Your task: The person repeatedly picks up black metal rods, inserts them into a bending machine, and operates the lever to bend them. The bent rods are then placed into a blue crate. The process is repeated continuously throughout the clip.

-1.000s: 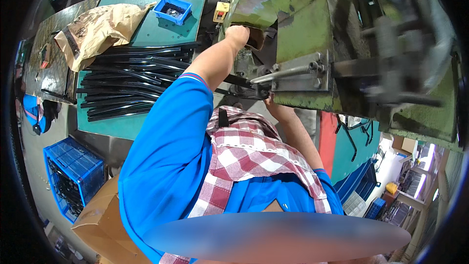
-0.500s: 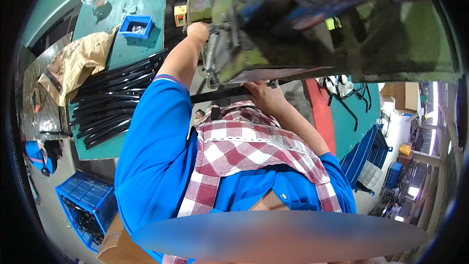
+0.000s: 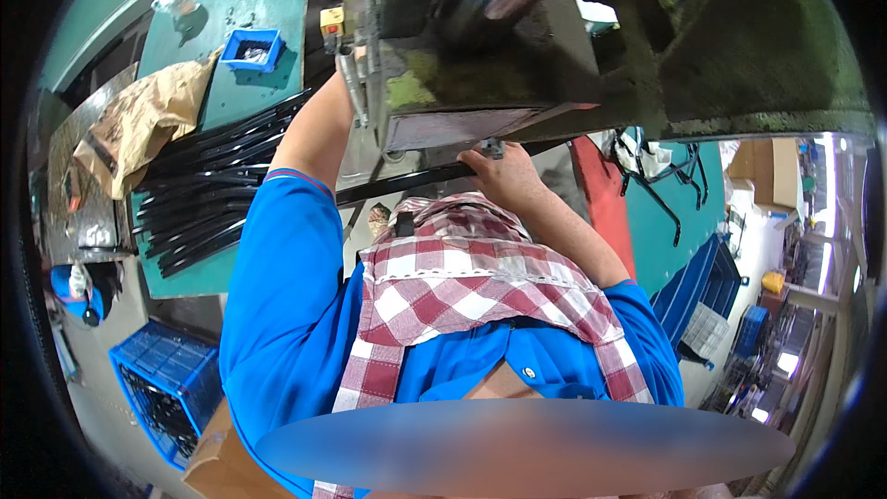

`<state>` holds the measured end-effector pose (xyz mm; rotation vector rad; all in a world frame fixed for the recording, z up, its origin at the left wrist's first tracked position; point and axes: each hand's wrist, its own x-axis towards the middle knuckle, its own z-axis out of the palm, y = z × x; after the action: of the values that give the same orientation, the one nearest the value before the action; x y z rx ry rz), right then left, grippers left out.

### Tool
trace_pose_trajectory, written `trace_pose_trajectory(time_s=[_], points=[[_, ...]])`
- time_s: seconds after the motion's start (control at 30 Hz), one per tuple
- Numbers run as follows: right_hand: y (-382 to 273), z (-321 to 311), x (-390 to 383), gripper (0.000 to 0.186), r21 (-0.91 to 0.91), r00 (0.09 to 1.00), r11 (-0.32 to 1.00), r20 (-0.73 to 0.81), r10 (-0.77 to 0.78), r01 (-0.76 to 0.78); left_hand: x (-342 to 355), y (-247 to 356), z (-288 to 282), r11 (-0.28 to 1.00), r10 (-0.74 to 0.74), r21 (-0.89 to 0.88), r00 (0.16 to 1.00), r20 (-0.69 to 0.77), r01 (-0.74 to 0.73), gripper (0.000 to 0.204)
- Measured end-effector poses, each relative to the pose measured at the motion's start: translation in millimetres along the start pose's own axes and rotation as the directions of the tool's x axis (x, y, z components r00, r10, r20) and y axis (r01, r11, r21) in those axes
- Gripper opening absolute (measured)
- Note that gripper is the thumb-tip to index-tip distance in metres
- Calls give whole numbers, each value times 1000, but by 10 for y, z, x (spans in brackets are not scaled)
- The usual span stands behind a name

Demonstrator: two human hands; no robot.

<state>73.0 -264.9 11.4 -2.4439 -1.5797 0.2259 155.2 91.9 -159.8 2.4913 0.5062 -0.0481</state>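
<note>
Black flat metal bar (image 3: pixel 407 183) lies roughly level under the front of a green machine (image 3: pixel 480 83). My right hand (image 3: pixel 506 174) is closed on this bar, its thumb along the near side, close to a small metal fitting (image 3: pixel 491 149). My left forearm (image 3: pixel 319 134) reaches up along the machine's left side. The left hand itself is mostly hidden behind grey metal parts (image 3: pixel 356 88) there, so its fingers do not show. The bar's right end runs beneath the machine, out of sight.
Left, a green table (image 3: pixel 185 286) bears a pile of black bars (image 3: pixel 212 189), brown paper (image 3: pixel 152 120) and a blue bin (image 3: pixel 252 49). Bent black rods (image 3: pixel 656 201) lie on a right-hand table. Blue crates (image 3: pixel 166 388) stand on the floor.
My left hand has slipped from view behind the machine's side parts, its forearm shifting left. The right hand stays on the bar. The whole view has shifted slightly.
</note>
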Motion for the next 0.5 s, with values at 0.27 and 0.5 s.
trace_pose_trajectory(time_s=[0.27,0.5], points=[[131,17,-89,31,76,1000,997,-14,-5,6,-891,375,-60,156,187,-965,953,240,213,36],[192,25,-82,31,107,999,994,-29,-27,30,-1977,1141,-1024,792,220,-609,915,338,35,47]])
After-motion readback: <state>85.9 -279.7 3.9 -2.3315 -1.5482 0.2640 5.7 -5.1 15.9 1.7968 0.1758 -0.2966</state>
